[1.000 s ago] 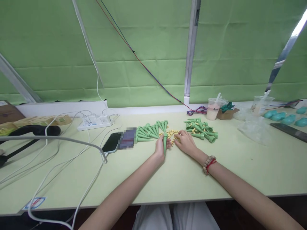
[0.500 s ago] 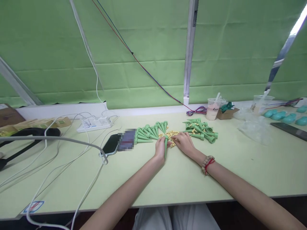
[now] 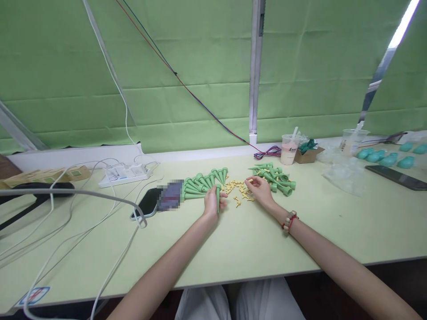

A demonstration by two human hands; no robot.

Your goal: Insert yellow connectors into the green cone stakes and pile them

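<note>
My left hand (image 3: pixel 211 202) is closed around a green plastic spike (image 3: pixel 218 198), its wide end up and its point downward. With fingertips pinched, my right hand (image 3: pixel 260 189) holds a small yellow plastic piece (image 3: pixel 250 180), mostly covered by the fingers. Between the hands lie many loose yellow pieces (image 3: pixel 237 185) on the table. Beyond my left hand, several green spikes (image 3: pixel 200 181) are laid side by side in a fan. A jumbled heap of green spikes (image 3: pixel 278 177) sits just past my right hand.
Left of the spikes are a phone (image 3: pixel 149 202), a power strip (image 3: pixel 125 174) and loose white cables (image 3: pixel 116 213). A drink cup (image 3: pixel 288 150), a small cardboard box (image 3: pixel 308 155) and clear plastic bags (image 3: pixel 345 175) stand behind on the right. A dark flat device (image 3: pixel 396 177) lies far right.
My right hand has lifted and drawn back from the yellow pieces, now pinching one. My hands are farther apart. The left still holds the spike. The whole view has shifted slightly.
</note>
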